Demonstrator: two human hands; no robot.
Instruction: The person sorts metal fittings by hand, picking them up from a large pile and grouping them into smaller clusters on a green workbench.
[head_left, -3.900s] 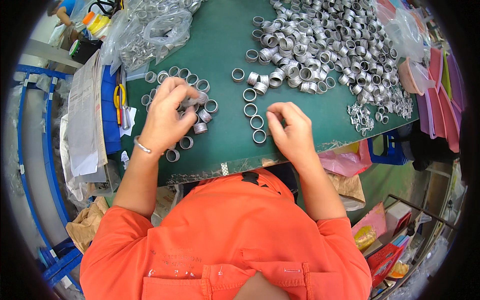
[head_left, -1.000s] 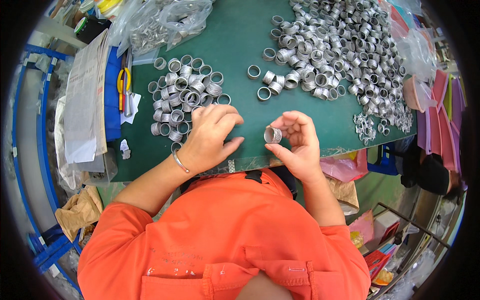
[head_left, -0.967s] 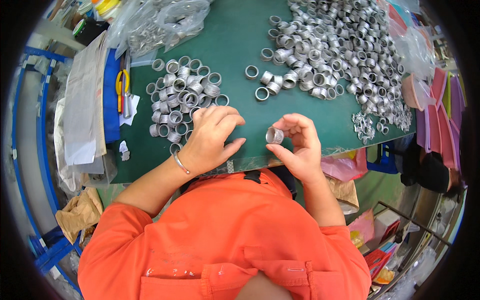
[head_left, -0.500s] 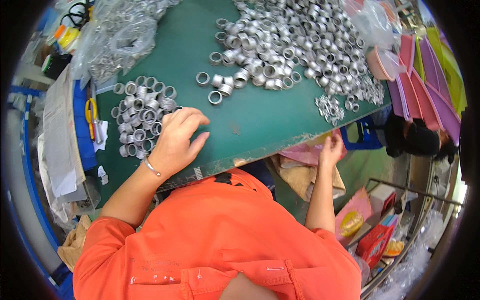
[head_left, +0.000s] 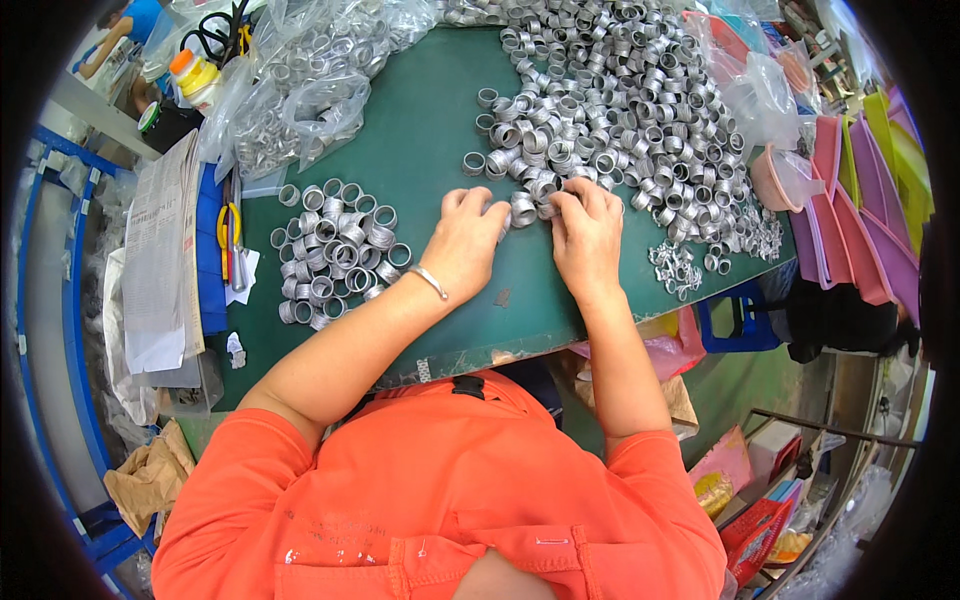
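Short grey metal rings with ridged sides lie in a big heap (head_left: 625, 110) at the far right of the green table, and in a smaller pile (head_left: 340, 250) at the left. At the near edge of the heap, my left hand (head_left: 466, 245) is closed, with a grey metal ring partly showing at its fingertips. Just to the right, my right hand (head_left: 588, 240) has its thumb and fingers curled against a metal ring (head_left: 547, 208). One more ring (head_left: 523, 210) lies between the two hands. The fingers hide part of what they grip.
Clear bags of metal parts (head_left: 320, 90) lie at the far left, beside a blue tray (head_left: 212, 250) with yellow-handled scissors (head_left: 230, 228). Smaller metal bits (head_left: 675, 270) lie near the table's right front edge. Beyond stand a pink bowl (head_left: 775, 180) and pink and purple bins (head_left: 835, 210).
My left hand has moved right, from the small pile to the heap. My right hand has come up from below the table edge to the rings. The view has shifted.
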